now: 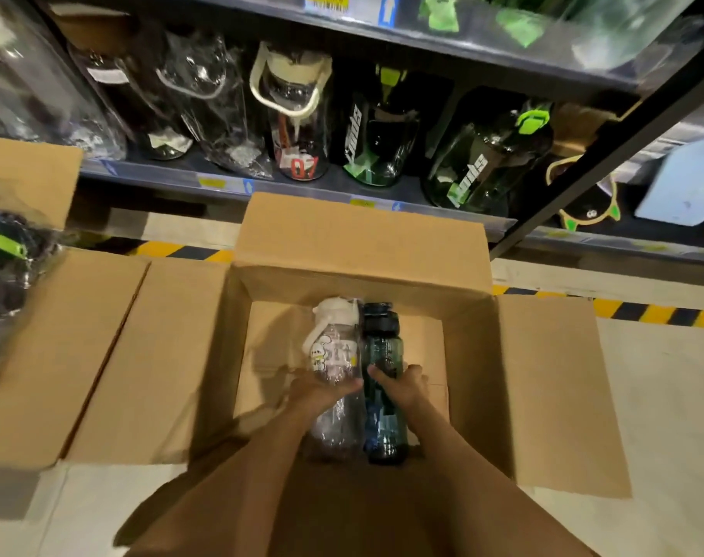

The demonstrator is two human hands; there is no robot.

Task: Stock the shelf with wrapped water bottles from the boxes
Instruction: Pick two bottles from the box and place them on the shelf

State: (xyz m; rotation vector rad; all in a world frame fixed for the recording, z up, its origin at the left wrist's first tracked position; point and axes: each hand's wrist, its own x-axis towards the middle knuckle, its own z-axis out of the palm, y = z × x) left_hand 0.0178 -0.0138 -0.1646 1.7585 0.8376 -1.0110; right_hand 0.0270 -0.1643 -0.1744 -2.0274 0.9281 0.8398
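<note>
An open cardboard box (475, 355) stands on the floor in front of me. Inside it lie two wrapped bottles side by side. The clear bottle (336, 355) has a white lid, a white strap and cartoon prints; my left hand (320, 391) grips its middle. The dark teal bottle (382, 420) has a black cap; my right hand (402, 385) grips it around the middle. The lower shelf (238, 180) beyond the box holds several wrapped bottles, clear ones at left and dark green ones (483, 158) at right.
A second open box (29, 170) with a wrapped dark bottle (8, 267) stands at the left. The centre box's flaps (559, 391) spread out to both sides. Yellow-black hazard tape (660, 313) runs along the floor under the shelf. A black shelf post (607, 154) slants at right.
</note>
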